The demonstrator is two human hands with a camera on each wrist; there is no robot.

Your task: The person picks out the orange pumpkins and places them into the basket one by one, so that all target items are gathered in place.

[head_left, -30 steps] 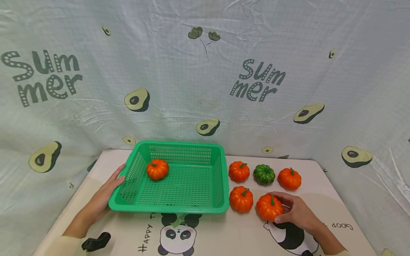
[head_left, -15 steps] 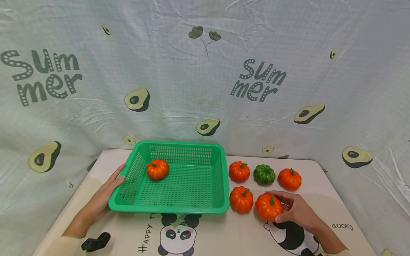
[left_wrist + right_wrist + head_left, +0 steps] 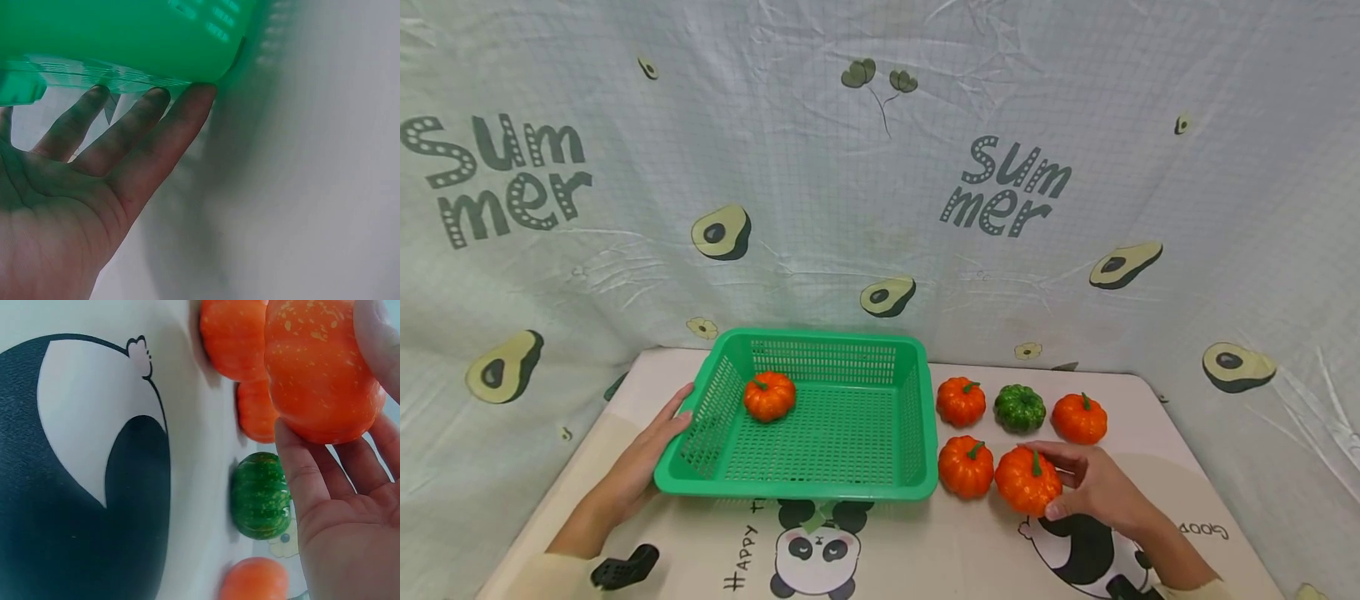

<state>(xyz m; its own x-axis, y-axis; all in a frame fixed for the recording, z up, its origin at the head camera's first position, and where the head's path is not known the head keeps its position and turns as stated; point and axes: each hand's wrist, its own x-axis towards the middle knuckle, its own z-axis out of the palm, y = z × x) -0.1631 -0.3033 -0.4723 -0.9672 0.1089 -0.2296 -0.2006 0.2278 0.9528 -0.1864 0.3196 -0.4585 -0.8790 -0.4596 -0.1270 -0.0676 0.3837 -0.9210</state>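
Note:
My right hand (image 3: 1093, 487) grips a small orange pumpkin (image 3: 1027, 482), thumb on the near side and fingers on the far side. In the right wrist view this pumpkin (image 3: 325, 369) is held up off the table. Against the left side of a green plastic basket (image 3: 797, 490) lies my left hand (image 3: 643, 458). Its fingers (image 3: 147, 140) extend fairly straight to the basket's outer wall in the left wrist view. One orange pumpkin (image 3: 769, 397) sits inside the basket at the back left.
Right of the basket stand an orange pumpkin (image 3: 961, 402), a green pumpkin (image 3: 1019, 408) and another orange one (image 3: 1078, 418) in the back row. A further orange pumpkin (image 3: 966, 467) is between basket and right hand. A printed curtain (image 3: 820, 208) hangs behind the table.
My right hand has shifted slightly left and up with the orange pumpkin. The left hand and the basket keep their places.

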